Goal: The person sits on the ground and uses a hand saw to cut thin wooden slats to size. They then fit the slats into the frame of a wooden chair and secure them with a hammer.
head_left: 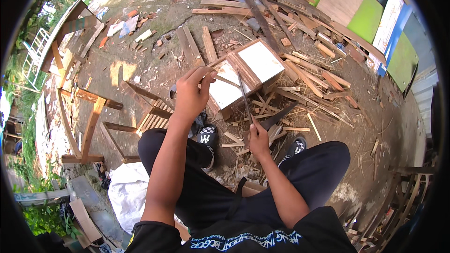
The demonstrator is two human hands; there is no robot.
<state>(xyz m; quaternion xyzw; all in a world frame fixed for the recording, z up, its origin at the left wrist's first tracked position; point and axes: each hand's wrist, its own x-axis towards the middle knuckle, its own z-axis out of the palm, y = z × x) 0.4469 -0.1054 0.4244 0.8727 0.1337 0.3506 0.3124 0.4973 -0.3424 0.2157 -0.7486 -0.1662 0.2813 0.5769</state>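
Note:
My left hand (192,86) is closed around one end of a thin pale wooden strip (226,81), held over a low wooden box with white panels (262,63). The strip's other end reaches the blade of a long, narrow knife (245,98); whether the two touch I cannot tell. My right hand (258,141) grips this knife at its lower end, with the blade pointing away from me across the box. Beside the right hand, a broad dark curved piece (280,116) sticks out to the right; its kind is unclear.
Split wood strips (318,72) lie scattered right of the box, with long planks (255,11) heaped behind. On the left stand a slatted wooden frame (154,115) and a trestle-like frame (89,126). A white sack (126,192) rests by my left leg.

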